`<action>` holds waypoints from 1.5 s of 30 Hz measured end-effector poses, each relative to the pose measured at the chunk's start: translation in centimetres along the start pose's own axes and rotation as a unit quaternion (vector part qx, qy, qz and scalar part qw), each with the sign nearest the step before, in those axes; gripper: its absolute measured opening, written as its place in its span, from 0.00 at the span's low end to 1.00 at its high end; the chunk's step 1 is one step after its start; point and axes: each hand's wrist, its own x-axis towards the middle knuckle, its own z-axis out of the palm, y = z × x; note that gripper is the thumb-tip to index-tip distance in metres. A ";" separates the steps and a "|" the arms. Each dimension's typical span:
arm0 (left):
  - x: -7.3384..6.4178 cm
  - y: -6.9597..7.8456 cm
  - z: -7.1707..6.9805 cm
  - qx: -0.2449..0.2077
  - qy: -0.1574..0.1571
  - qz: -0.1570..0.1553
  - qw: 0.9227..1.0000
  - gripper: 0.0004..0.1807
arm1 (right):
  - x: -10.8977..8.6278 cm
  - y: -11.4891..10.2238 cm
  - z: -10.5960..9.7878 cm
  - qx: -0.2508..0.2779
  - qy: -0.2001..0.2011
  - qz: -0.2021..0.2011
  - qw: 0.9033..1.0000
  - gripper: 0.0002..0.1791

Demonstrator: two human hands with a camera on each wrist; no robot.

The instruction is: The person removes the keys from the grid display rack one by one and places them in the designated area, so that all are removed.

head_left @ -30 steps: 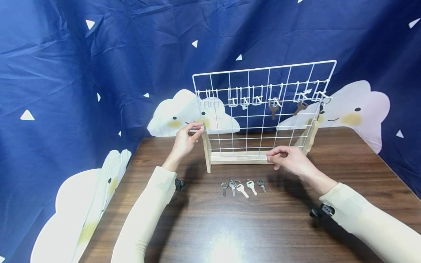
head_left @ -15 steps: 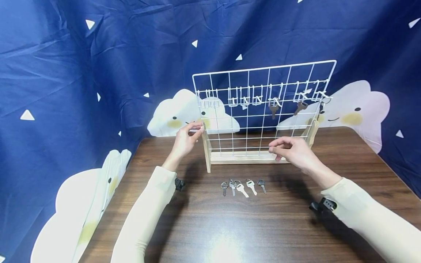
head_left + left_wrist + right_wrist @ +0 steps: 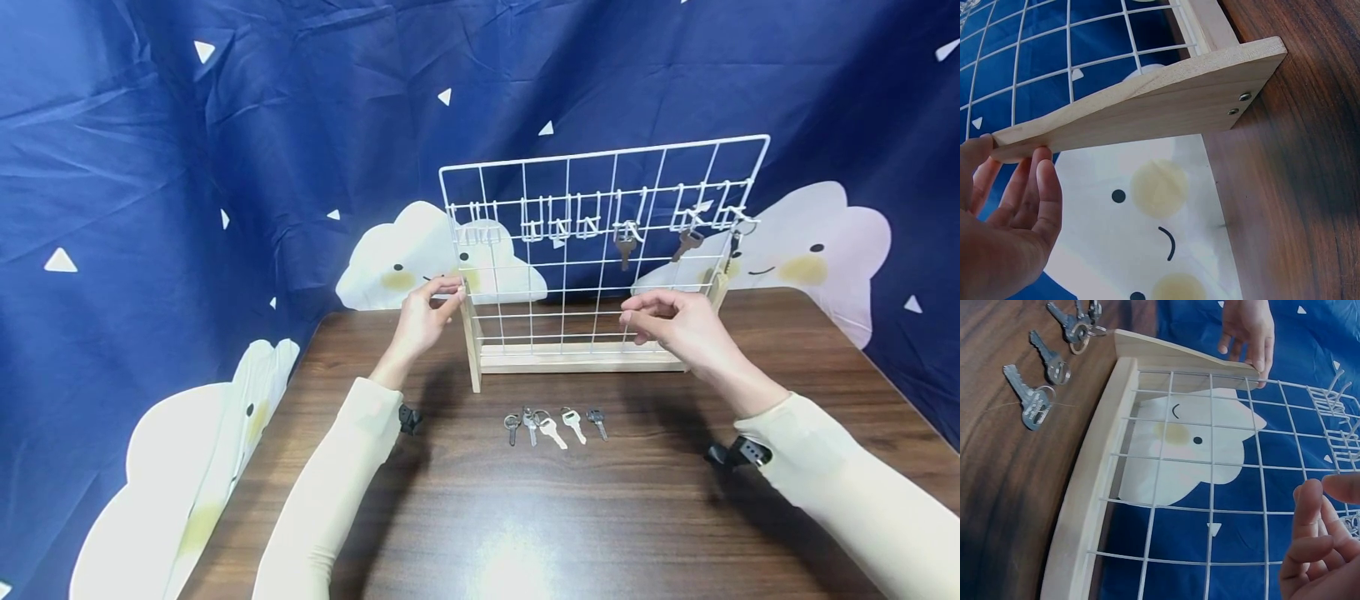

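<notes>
In the head view my left hand [image 3: 422, 321] pinches the left wooden side piece [image 3: 472, 354] of a white wire-grid rack. The left wrist view shows the thumb on that piece's upper edge [image 3: 1147, 87] and fingers beneath it. Before the grid's lower right part hovers my right hand [image 3: 678, 329], thumb and index fingertips close together, fingers loosely bent; nothing shows between them in the right wrist view. One brown key [image 3: 626, 248] hangs from a hook at the grid's middle right. Another key [image 3: 686, 244] and a key on a ring [image 3: 733, 248] hang farther right.
Several loose keys, one of them a pale key [image 3: 551, 432], lie in a row on the brown wooden table [image 3: 465, 508] before the rack's wooden base bar [image 3: 555, 363]. White hooks [image 3: 588, 227] line the grid. Behind hangs a blue curtain [image 3: 315, 125] with clouds.
My right hand has risen from near the base bar, slightly to the right, up in front of the grid. My left hand keeps its place on the side piece. The keys have not moved.
</notes>
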 end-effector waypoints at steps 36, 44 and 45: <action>0.1 -0.3 0.2 -0.011 -0.006 0.003 1.000 0.16 | 3.3 -1.9 -0.6 0.106 0.138 -0.025 0.984 0.15; 0.1 -0.3 0.1 -0.014 -0.007 0.004 1.000 0.17 | 4.0 -1.8 -0.7 0.090 0.153 -0.032 0.984 0.14; 0.0 -0.3 0.1 -0.014 -0.006 0.004 1.000 0.17 | 4.0 -1.8 -0.6 0.091 0.154 -0.033 0.983 0.14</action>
